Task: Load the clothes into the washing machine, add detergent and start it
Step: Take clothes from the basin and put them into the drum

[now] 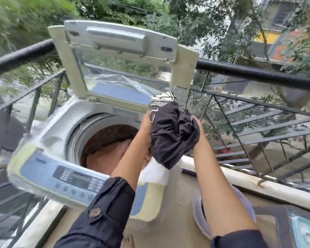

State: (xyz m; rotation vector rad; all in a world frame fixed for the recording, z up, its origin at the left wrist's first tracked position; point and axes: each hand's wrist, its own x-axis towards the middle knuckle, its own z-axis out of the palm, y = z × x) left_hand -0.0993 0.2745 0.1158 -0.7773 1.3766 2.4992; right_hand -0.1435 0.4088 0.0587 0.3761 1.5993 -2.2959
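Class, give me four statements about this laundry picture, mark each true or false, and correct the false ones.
1. The lid of the washing machine stands open. True.
2. The left hand and right hand both grip the dark clothes bundle. True.
3. The drum is empty. False: reddish-brown cloth lies in it.
4. The bundle lies inside the drum. False: it is held in the air at the washing machine's right side.

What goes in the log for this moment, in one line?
step: loading clothes | left hand, right hand: both grip dark clothes bundle | washing machine lid: open | bundle: not yet in drum
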